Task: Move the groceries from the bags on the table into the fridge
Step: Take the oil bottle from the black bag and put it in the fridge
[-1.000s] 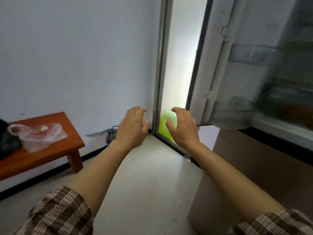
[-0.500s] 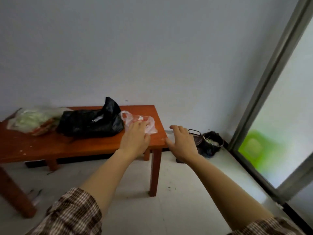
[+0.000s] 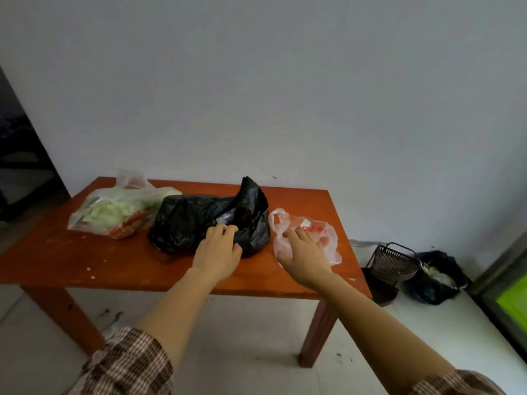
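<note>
Three bags lie on a low red-brown wooden table [image 3: 142, 269]. At the left is a clear bag of green vegetables [image 3: 114, 212]. In the middle sits a black plastic bag [image 3: 194, 220], its mouth gaping at the right. At the right lies a small pinkish clear bag [image 3: 316, 229] with red contents. My left hand [image 3: 218, 252] reaches over the near side of the black bag, fingers curled at its opening. My right hand [image 3: 303, 255] hovers over the pinkish bag, fingers spread and touching it. Neither hand has a clear hold. The fridge is out of view.
A dark wire basket [image 3: 392, 260] and a black bag with greens [image 3: 436, 277] sit on the floor right of the table. A window frame [image 3: 502, 269] runs down the right edge. A dark doorway [image 3: 20, 155] opens at the left. Crumbs dot the tabletop.
My view swung left from the open fridge door to the table. Both hands came forward and down, from empty air onto the black bag and the pinkish bag.
</note>
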Available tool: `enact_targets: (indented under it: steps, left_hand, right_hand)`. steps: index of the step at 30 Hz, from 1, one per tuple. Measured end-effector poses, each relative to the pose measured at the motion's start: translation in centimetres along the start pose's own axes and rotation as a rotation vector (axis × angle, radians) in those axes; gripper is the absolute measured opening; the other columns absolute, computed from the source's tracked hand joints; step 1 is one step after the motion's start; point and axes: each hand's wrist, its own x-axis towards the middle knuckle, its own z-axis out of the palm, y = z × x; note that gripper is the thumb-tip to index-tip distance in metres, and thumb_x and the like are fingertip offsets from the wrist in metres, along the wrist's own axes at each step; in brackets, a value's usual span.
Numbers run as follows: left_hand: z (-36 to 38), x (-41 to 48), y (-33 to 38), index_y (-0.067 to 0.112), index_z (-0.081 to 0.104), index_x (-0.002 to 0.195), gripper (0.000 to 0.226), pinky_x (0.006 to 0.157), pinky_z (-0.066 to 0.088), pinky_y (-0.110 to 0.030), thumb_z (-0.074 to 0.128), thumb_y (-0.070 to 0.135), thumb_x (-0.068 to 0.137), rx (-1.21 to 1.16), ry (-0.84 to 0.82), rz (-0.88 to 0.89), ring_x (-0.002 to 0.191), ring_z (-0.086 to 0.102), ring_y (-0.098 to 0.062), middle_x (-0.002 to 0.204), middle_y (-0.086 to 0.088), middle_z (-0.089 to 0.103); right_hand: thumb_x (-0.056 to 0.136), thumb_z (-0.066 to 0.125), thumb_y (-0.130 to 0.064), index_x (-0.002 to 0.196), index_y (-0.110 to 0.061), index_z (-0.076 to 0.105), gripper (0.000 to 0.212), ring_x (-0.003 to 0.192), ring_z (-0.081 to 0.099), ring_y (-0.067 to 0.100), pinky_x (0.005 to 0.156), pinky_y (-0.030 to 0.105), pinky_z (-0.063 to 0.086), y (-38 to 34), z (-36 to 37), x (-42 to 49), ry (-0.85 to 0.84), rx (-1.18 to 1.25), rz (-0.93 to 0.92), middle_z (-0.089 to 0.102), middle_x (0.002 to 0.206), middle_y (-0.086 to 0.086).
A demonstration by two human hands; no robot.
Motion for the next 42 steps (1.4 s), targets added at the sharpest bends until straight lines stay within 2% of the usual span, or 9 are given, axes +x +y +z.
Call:
enact_targets:
  steps: [8,12,17,20,23,27,33,38,42]
  left_hand:
    - [4.1,11.4,-11.4,0.019,0.035,0.144,0.047,0.111,0.03,-0.041,0.04,0.029,0.098,0.165,-0.216,0.12,0.144,0.015,-0.023,0.142,0.001,0.048]
    - [5.6,17.0,-17.3,0.022,0.018,0.152,0.06,0.117,-0.007,-0.048,0.038,0.039,0.098,0.445,-0.419,0.44,0.147,-0.011,-0.026,0.161,0.0,0.012]
    - [6.5,22.2,-22.8,0.023,-0.005,0.153,0.084,0.108,-0.021,-0.058,0.053,0.036,0.093,0.644,-0.517,0.759,0.144,-0.024,-0.031,0.161,-0.004,-0.006]
    - [5.7,24.9,-25.2,0.024,-0.004,0.153,0.09,0.102,-0.024,-0.062,0.061,0.024,0.09,0.677,-0.558,0.756,0.143,-0.025,-0.031,0.161,-0.007,-0.006]
    - [3.8,28.4,-27.7,0.024,0.002,0.153,0.085,0.103,-0.022,-0.061,0.059,0.015,0.09,0.673,-0.503,0.701,0.145,-0.019,-0.032,0.161,-0.009,-0.002]
    - [1.7,33.2,-30.6,0.024,0.012,0.152,0.076,0.114,-0.005,-0.057,0.056,0.016,0.09,0.688,-0.49,0.611,0.147,-0.01,-0.028,0.161,-0.002,0.0]
    - [4.2,35.2,-33.4,0.026,0.026,0.149,0.065,0.117,-0.002,-0.049,0.052,0.018,0.09,0.476,-0.664,0.485,0.148,-0.002,-0.022,0.16,0.001,0.011]
    - [7.2,32.8,-33.4,0.033,0.02,0.149,0.072,0.118,-0.004,-0.051,0.054,0.043,0.087,0.172,-0.748,0.411,0.147,-0.011,-0.027,0.16,-0.001,0.008]
    - [8.0,30.7,-32.8,0.037,0.042,0.134,0.049,0.115,-0.01,-0.058,0.054,0.048,0.089,0.121,-0.699,0.424,0.146,-0.015,-0.032,0.158,0.0,0.014]
  right_hand:
    - [0.096,0.043,-0.034,0.14,-0.019,0.04,0.046,0.131,0.034,0.022,0.108,0.041,0.023,-4.8,8.5,14.1,-0.022,-0.139,-0.138,0.045,0.139,0.0]
    - [0.096,0.044,-0.025,0.135,-0.014,0.046,0.04,0.132,0.037,0.023,0.112,0.051,0.017,-7.4,12.5,21.8,-0.059,-0.353,-0.215,0.049,0.136,0.004]
    - [0.098,0.045,-0.025,0.119,-0.007,0.061,0.032,0.125,0.045,0.03,0.114,0.06,0.009,-9.1,15.4,27.8,-0.269,-0.614,-0.299,0.061,0.121,0.011]
    - [0.095,0.051,-0.034,0.113,-0.01,0.066,0.034,0.124,0.047,0.029,0.113,0.061,0.012,-9.3,15.6,30.0,-0.351,-0.715,-0.352,0.062,0.12,0.009]
    - [0.072,0.073,-0.049,0.107,-0.016,0.072,0.048,0.115,0.058,0.024,0.105,0.059,0.035,-8.7,15.6,32.5,-0.298,-0.785,-0.364,0.068,0.112,0.004]
    - [0.061,0.083,-0.046,0.119,-0.015,0.067,0.068,0.115,0.06,0.027,0.094,0.057,0.045,-8.4,15.4,35.8,-0.203,-0.708,-0.402,0.066,0.117,0.007]
    - [0.091,0.048,-0.051,0.146,-0.018,0.034,0.065,0.139,0.027,0.026,0.113,0.055,0.01,-9.7,16.7,38.2,-0.403,-0.493,-0.264,0.04,0.144,0.007]
    - [0.082,0.056,-0.053,0.128,-0.013,0.052,0.062,0.121,0.04,0.027,0.1,0.051,0.023,-13.2,20.1,37.0,-0.516,-0.349,-0.389,0.052,0.123,0.009]
    - [0.079,0.063,-0.043,0.136,-0.016,0.045,0.066,0.13,0.034,0.028,0.1,0.048,0.023,-13.1,21.9,36.0,-0.569,-0.375,-0.386,0.043,0.139,0.009]
